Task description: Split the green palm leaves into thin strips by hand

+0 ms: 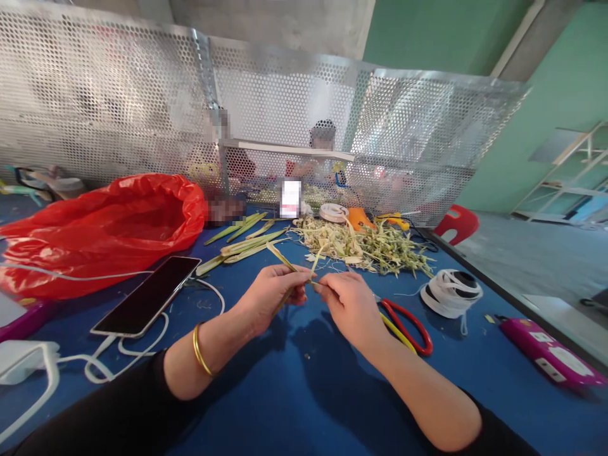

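Note:
Over the middle of the blue table, my left hand pinches narrow green-yellow leaf strips whose ends stick up past the fingers. My right hand is closed, its fingertips pinching the same strips just to the right of the left one. Where the strips cross between the fingers is partly hidden. Beyond the hands lies a heap of cut leaf pieces, with longer folded leaves to its left. Scissors with red and yellow handles rest beside my right wrist.
An open red plastic bag stands at left, behind a phone with a white cable. White tape on a spool and a purple case lie at right. A perforated metal screen borders the back; people sit behind it.

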`<state>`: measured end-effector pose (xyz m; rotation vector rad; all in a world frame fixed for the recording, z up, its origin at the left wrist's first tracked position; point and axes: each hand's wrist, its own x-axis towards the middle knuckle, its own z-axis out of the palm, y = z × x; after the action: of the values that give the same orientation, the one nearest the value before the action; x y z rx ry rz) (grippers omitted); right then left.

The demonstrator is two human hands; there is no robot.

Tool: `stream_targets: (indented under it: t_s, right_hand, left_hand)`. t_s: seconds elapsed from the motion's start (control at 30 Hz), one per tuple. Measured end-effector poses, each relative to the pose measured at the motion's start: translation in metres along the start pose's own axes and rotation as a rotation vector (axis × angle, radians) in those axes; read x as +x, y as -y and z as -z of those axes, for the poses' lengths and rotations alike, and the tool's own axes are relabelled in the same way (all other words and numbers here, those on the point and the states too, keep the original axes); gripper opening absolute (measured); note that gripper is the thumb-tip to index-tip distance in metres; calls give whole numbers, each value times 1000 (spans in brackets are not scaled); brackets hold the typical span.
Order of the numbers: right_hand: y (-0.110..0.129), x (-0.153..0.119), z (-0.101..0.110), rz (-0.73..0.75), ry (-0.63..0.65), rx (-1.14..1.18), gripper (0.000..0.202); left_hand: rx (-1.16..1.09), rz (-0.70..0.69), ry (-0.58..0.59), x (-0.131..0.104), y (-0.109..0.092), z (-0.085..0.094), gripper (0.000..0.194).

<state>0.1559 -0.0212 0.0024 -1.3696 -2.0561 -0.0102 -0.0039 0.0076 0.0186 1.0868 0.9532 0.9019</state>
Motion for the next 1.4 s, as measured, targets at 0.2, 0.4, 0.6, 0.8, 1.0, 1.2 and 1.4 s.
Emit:
stream_targets:
  t_s: [0.2, 0.4, 0.6, 0.8, 1.0, 1.2, 1.4]
  right_hand:
    - [5, -3, -5, -23, 33, -4, 25]
    - [3, 2, 6, -89, 111, 102, 25]
    - [1, 3, 12, -218, 159, 239, 24]
    - [3, 3, 13, -252, 217, 300, 27]
    - [3, 2, 9, -234, 182, 288, 26]
    - [2, 1, 2, -214, 168, 249, 25]
    - [2, 0, -3, -146, 131, 193, 24]
  left_hand:
    - [182, 46, 77, 3, 9, 2, 29]
    - [216, -11, 70, 5, 12, 0, 28]
    - [139, -27, 7, 4, 3, 1, 26]
    - [107, -14, -25, 8, 3, 4, 23]
    - [10, 42, 110, 12, -1, 15, 28]
    - [79, 28, 144, 9, -6, 14, 26]
    - [186, -14, 103, 5, 4, 4, 29]
